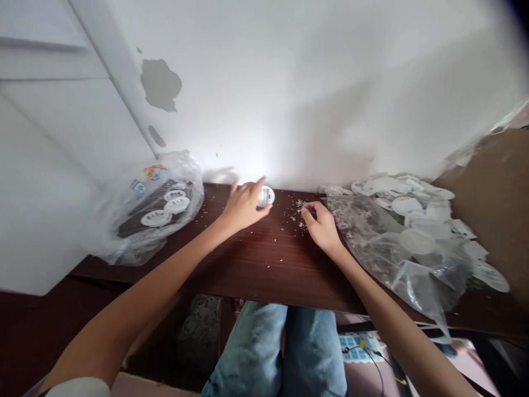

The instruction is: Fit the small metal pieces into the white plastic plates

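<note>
My left hand [243, 205] reaches to the far edge of the dark wooden tabletop [264, 270] and holds a round white plastic part [266, 196] against the wall side, its fingers partly covering it. My right hand [323, 225] curls around a small dark object [311, 212], which is mostly hidden by the fingers. Pale flecks of scrap [300, 213] lie just left of that hand. A clear plastic bag [397, 248] with white plastic pieces touches the right hand's side.
A second clear bag [182, 182] holds white perforated discs [156, 218] at the left. A white cabinet [53, 165] stands further left, and brown cardboard [491, 187] rises at the right. Behind the table is a white wall [289, 94] with peeling patches. My jeans-covered knees [281, 353] sit below the table edge.
</note>
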